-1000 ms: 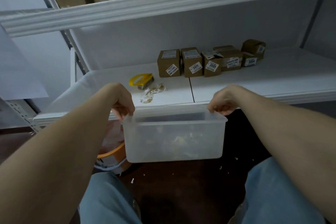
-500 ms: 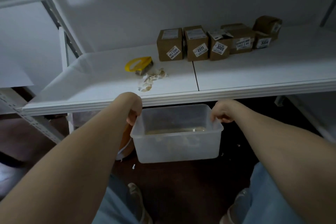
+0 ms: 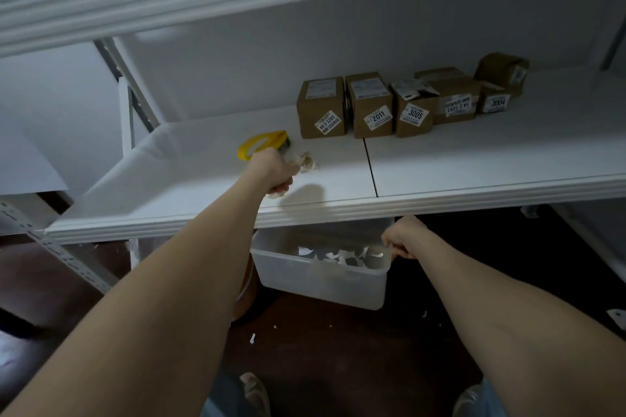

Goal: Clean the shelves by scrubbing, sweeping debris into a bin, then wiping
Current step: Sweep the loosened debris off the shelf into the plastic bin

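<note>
The debris pile (image 3: 307,162) lies on the shelf (image 3: 474,159), left of the shelf's centre seam. The brush (image 3: 261,144) has a yellow handle and lies on the shelf just behind the pile. The left hand (image 3: 274,173) rests on the pile with its fingers curled down over the scraps; whether they pinch any cannot be told. The bin (image 3: 321,276) is translucent, has scraps inside, and sits below the shelf's front edge. The right hand (image 3: 401,241) grips the bin's right rim, fingers clamped over it. Cardboard boxes (image 3: 372,108) stand in a row at the shelf's rear.
</note>
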